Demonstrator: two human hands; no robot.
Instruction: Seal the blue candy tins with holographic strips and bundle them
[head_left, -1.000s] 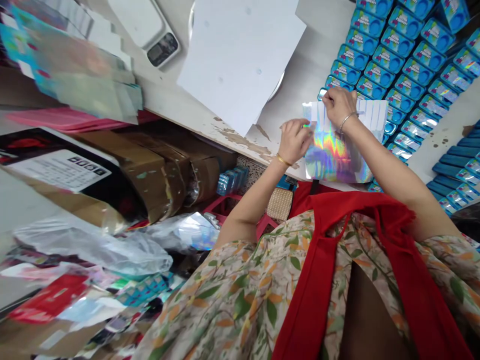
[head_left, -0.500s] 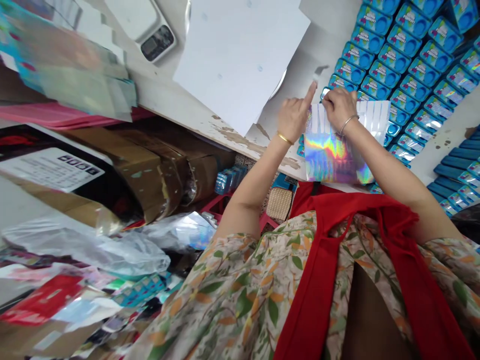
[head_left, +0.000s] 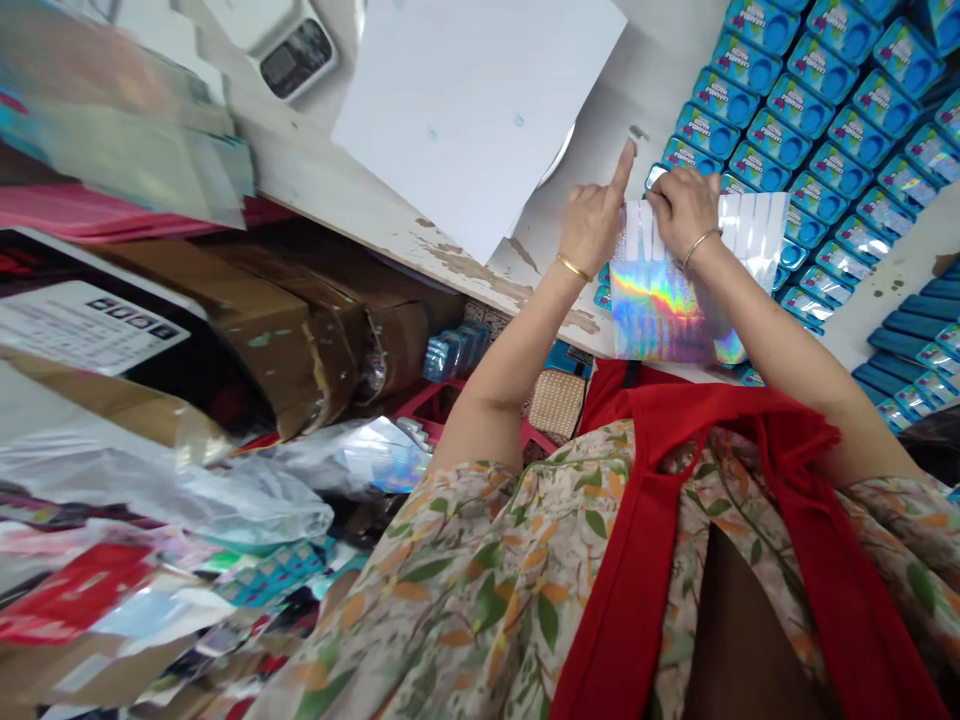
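My left hand (head_left: pixel 594 222) has its index finger stretched out and the other fingers curled. Just past that fingertip is a small greyish strip (head_left: pixel 637 132); whether it sticks to the finger or lies on the table I cannot tell. My right hand (head_left: pixel 686 208) is bent over a shiny rainbow sticker sheet (head_left: pixel 660 305) that has pale strips along its far edge. Its fingers close on a small blue tin (head_left: pixel 654 178), of which only a shiny edge shows. Rows of blue tins (head_left: pixel 772 137) with printed lids stand just beyond the sheet.
Large white paper (head_left: pixel 480 110) lies on the table left of my hands, beside a white scale (head_left: pixel 296 55). More blue tins (head_left: pixel 911 350) sit at the right. Below the table's chipped edge are cardboard boxes (head_left: pixel 277 340), plastic wrap (head_left: pixel 187 490) and a pink stool (head_left: pixel 435 400).
My left hand has moved from a pinch by the sheet's corner to a pointing pose farther up, the small strip now at its fingertip. My right hand stays at the tin.
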